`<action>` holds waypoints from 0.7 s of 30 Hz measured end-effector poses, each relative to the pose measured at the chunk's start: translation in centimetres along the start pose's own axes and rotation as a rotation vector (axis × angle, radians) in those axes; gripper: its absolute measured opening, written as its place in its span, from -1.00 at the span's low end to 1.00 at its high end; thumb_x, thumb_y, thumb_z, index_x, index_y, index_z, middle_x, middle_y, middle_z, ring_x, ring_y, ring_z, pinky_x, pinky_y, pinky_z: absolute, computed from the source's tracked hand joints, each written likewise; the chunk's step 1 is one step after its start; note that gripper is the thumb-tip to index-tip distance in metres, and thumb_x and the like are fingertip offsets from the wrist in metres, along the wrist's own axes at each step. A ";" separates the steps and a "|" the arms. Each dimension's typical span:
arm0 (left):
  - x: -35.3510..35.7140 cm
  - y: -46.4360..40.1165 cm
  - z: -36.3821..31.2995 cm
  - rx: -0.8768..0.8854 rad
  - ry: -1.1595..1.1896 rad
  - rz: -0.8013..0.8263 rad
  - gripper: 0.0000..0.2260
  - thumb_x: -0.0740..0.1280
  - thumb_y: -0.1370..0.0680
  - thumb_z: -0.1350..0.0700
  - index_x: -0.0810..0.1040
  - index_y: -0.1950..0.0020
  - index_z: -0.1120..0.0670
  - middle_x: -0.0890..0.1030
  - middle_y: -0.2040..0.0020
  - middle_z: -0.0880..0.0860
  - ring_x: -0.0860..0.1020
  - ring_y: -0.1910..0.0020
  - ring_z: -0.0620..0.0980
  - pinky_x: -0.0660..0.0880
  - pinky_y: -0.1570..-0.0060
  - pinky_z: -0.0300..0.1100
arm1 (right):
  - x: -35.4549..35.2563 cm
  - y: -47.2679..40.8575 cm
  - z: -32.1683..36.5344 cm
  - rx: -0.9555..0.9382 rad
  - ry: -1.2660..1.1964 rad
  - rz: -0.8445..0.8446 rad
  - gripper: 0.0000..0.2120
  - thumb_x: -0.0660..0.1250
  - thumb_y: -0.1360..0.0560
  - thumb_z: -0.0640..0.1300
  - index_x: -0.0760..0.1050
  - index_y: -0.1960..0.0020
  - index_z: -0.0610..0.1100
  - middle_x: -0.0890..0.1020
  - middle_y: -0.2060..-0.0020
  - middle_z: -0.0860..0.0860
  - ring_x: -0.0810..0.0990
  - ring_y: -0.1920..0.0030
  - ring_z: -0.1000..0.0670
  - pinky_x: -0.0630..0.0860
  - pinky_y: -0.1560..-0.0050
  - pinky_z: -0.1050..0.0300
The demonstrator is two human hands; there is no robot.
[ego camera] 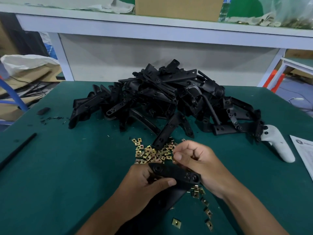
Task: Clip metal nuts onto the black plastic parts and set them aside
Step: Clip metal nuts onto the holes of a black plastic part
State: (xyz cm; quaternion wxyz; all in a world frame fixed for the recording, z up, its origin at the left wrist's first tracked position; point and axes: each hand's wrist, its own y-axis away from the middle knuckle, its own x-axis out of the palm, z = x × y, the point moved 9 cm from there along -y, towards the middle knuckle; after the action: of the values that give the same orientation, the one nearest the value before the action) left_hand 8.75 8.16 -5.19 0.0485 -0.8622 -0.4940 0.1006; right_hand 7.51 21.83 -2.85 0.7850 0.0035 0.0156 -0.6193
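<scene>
- Left hand (149, 180) fingers curled round black plastic part (176, 174), near tabletop front edge.
- Right hand (198, 160) fingers curled, pinching a metal nut (174, 161) at part's edge.
- Loose nuts (150, 152) mid-tabletop; parts pile (162, 95) toward back edge.

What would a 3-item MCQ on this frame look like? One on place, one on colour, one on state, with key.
1. Where is the white handheld controller?
A. At the right end of the heap of black parts
B. On the upper shelf
C. In the left hand

2. What colour is the mat on the table?
A. Red
B. Dark green
C. White

3. What is the left hand doing?
A. Lying flat on the mat
B. Reaching into the heap
C. Gripping a black plastic part

Key:
1 A: it lies on the mat against the heap's right end.
2 B: the surface under the brass-coloured clip nuts is dark green.
3 C: thumb and fingers curl round the part, while the right hand pinches at its top edge.
</scene>
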 end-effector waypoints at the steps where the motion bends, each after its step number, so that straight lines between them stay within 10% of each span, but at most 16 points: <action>1: 0.0 0.0 0.0 0.004 -0.029 0.001 -0.94 0.48 -0.51 -0.05 0.71 0.06 -0.23 0.64 0.27 -0.27 0.54 0.28 -0.35 0.43 0.26 -0.46 | 0.0 0.0 -0.1 0.012 0.007 0.006 -0.95 0.45 -0.48 -0.06 0.67 0.06 0.02 0.70 0.24 0.06 0.66 0.20 0.12 0.55 0.19 0.31; 7: 0.1 0.1 0.6 0.012 -0.204 -0.012 -0.69 0.34 -0.52 -0.26 0.65 0.03 -0.05 0.48 0.33 -0.15 0.42 0.34 -0.18 0.33 0.33 -0.19 | -0.2 0.2 -0.3 0.082 0.051 0.054 -0.83 0.54 -0.40 0.03 0.72 0.06 -0.01 0.75 0.15 -0.04 0.71 0.15 0.06 0.57 0.17 0.27; 21: 0.3 0.1 0.3 0.023 -0.209 0.005 -0.90 0.36 -0.53 -0.19 0.63 0.14 -0.24 0.50 0.39 -0.29 0.37 0.41 -0.29 0.29 0.38 -0.40 | 0.1 0.2 -0.3 0.069 0.108 0.059 -0.91 0.53 -0.42 0.00 0.73 0.10 0.02 0.76 0.12 -0.02 0.71 0.12 0.09 0.56 0.14 0.31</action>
State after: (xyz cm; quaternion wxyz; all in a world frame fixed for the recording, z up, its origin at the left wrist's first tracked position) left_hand 8.92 8.37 -5.55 0.0065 -0.8475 -0.4932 0.1959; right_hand 7.76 21.80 -3.14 0.8004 0.0647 0.0366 -0.5949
